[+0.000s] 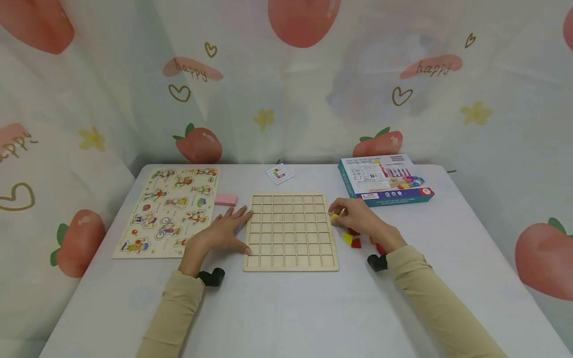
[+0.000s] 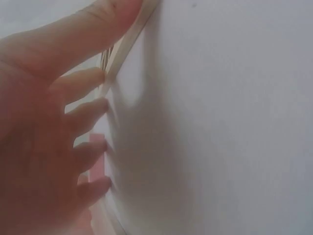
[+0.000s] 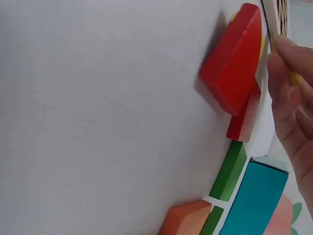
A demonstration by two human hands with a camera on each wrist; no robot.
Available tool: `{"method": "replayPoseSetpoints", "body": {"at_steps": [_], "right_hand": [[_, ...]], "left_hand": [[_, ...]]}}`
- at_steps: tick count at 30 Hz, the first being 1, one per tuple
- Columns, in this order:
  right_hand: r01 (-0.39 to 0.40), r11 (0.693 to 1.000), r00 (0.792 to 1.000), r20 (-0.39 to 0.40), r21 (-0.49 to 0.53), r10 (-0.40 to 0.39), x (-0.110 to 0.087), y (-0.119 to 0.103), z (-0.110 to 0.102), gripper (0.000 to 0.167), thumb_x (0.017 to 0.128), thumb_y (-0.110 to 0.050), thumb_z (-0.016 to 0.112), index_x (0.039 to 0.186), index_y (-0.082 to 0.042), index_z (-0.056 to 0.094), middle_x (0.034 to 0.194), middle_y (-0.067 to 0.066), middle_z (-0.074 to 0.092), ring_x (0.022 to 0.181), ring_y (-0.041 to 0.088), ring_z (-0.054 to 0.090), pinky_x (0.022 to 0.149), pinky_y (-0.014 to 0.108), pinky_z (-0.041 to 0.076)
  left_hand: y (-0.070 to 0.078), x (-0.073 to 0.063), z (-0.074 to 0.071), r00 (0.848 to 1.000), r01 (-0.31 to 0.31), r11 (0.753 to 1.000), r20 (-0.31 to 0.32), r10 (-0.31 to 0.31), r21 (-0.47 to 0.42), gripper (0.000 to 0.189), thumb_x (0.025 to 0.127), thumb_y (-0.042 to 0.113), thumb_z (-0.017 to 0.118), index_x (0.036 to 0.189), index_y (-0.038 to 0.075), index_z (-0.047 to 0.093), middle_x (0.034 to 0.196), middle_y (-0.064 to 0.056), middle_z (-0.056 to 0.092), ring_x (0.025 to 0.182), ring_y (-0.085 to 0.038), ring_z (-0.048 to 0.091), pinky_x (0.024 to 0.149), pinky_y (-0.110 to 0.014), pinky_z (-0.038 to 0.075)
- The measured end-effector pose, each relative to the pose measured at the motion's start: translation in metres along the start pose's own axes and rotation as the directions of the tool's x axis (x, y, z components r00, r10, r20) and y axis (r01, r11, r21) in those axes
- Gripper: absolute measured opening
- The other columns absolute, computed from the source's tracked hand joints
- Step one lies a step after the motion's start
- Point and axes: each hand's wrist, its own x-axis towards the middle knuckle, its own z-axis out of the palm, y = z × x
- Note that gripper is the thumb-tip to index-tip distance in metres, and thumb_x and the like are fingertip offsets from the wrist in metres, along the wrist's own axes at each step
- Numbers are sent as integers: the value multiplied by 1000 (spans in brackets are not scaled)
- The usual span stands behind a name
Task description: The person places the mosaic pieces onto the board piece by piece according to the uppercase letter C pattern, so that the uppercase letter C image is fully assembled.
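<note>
A square wooden grid board (image 1: 291, 269) lies flat in the middle of the table. My left hand (image 1: 219, 232) rests at its left side with spread fingers, thumb and fingertips at the edge. By the board's right edge, my right hand (image 1: 358, 217) pinches a small yellow block (image 3: 295, 78) between thumb and fingers, which partly hide it. Beneath and beside this hand are a yellow piece (image 1: 347, 239) and a red piece (image 1: 356, 243). The right wrist view shows a large red block (image 3: 234, 61), a green block (image 3: 228, 171) and an orange block (image 3: 185, 219) nearby.
A wooden picture board (image 1: 149, 199) with cartoon figures lies at the left. A pink block (image 1: 226, 200) sits between it and the grid board. Behind the grid board lies a small pattern card (image 1: 279, 174). A teal-sided box (image 1: 389, 181) stands at the back right.
</note>
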Motion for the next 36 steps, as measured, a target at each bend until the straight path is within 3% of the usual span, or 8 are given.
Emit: {"method": "replayPoseSetpoints", "body": {"at_steps": [8,21,36], "right_hand": [[92,996,994,-52,6,-92,4,-8,3,23,91,-11,77,114,-7,71,103,8,73,93,23,64,92,40,58],[179,984,981,-72,-17,-180,22,-25,15,13,91,-12,78,103,-8,75,93,5,73,84,20,61,80,32,53],[161,987,986,-45,24,-160,42,-42,23,12,94,-12,75,105,-8,76,100,7,75,89,22,64,88,37,56]], "left_hand": [[-1,-2,0,1000,12,1000,-17,-13,-10,111,77,38,90,164,12,27,173,-12,12,159,-44,1,128,-62,2],[2,-4,1,1000,20,999,-7,-21,-25,109,78,36,89,164,13,27,174,-6,13,160,-41,-2,129,-60,-1],[-1,0,3,1000,6,999,-25,-7,-41,109,77,36,90,164,12,28,173,-7,16,159,-43,0,128,-62,1]]}}
